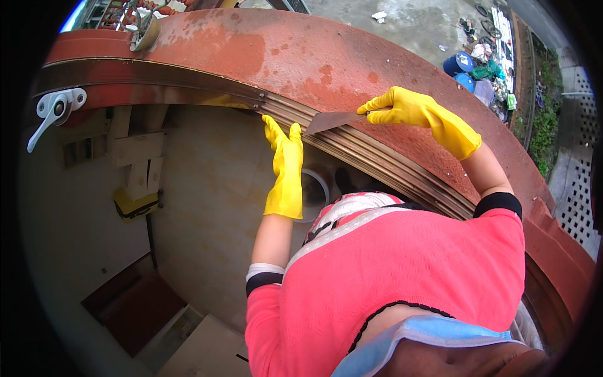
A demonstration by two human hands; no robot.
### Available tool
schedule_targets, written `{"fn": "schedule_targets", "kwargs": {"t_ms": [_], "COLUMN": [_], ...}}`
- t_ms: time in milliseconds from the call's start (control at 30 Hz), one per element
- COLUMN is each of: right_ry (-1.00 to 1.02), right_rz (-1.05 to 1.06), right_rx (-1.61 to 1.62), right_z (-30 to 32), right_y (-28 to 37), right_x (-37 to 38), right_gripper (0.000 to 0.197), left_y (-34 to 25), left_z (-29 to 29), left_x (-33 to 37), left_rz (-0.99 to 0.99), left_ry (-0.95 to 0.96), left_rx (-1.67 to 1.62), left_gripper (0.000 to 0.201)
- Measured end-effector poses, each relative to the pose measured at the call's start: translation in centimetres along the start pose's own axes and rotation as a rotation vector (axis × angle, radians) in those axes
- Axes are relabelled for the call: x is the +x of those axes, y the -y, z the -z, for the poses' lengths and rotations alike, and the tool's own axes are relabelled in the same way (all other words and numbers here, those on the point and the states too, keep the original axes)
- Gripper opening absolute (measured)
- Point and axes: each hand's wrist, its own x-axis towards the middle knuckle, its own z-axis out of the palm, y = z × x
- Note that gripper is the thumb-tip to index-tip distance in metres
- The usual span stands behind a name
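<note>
Both of my hands wear yellow rubber gloves. My right hand [419,118] is closed on the handle end of a scraper [331,120] with a thin, flat, brownish blade. Its wide end reaches left over the grooved sliding-window track [370,152]. Near the blade's tip, on the inner side of the track, my left hand [286,166] is raised with fingers and thumb apart, and I see nothing in it. The fingertips come up to the track's inner edge; whether they touch it I cannot tell. Most of the scraper's handle is hidden inside my right glove.
A wide red ledge [276,47] curves along the outer side. At the left, a window frame carries a white handle [55,113]. Below indoors are a round bucket [312,195] and a yellow-black case [135,205]. Blue drums [458,63] stand outside, far below.
</note>
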Motion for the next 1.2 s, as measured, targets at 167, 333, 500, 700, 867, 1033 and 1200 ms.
{"fn": "schedule_targets", "kwargs": {"t_ms": [167, 333, 500, 700, 867, 1033, 1200], "right_ry": [-0.097, 0.038, -0.123, -0.040, -0.174, -0.070, -0.149], "right_rz": [0.002, 0.079, 0.067, 0.063, 0.042, 0.075, 0.050], "right_rx": [-0.002, -0.114, -0.223, -0.248, -0.245, -0.267, -0.203], "right_z": [-1.3, 1.3, -1.1, -0.2, -2.1, -0.5, -2.1], "right_y": [1.8, 0.4, 3.5, 2.8, 5.3, 2.6, 4.5], "right_x": [3.8, 2.1, 5.4, 4.7, 7.0, 4.7, 6.7], "right_gripper": [0.040, 0.042, 0.040, 0.039, 0.038, 0.038, 0.039], "left_y": [0.0, 1.4, -0.4, -0.8, 0.6, -0.2, -0.2], "left_z": [-0.2, -0.7, 0.1, 0.4, -0.2, 0.3, 0.3], "left_x": [0.7, 0.4, 0.3, 0.1, 0.7, 0.2, 0.4], "left_rz": [-0.053, -0.041, -0.039, 0.053, -0.045, 0.035, -0.057], "left_ry": [-0.019, -0.056, 0.002, 0.022, -0.037, 0.035, 0.013], "left_rx": [-0.084, 0.042, -0.102, -0.031, -0.011, -0.006, 0.008], "left_gripper": [0.088, 0.081, 0.086, 0.086, 0.083, 0.086, 0.085]}}
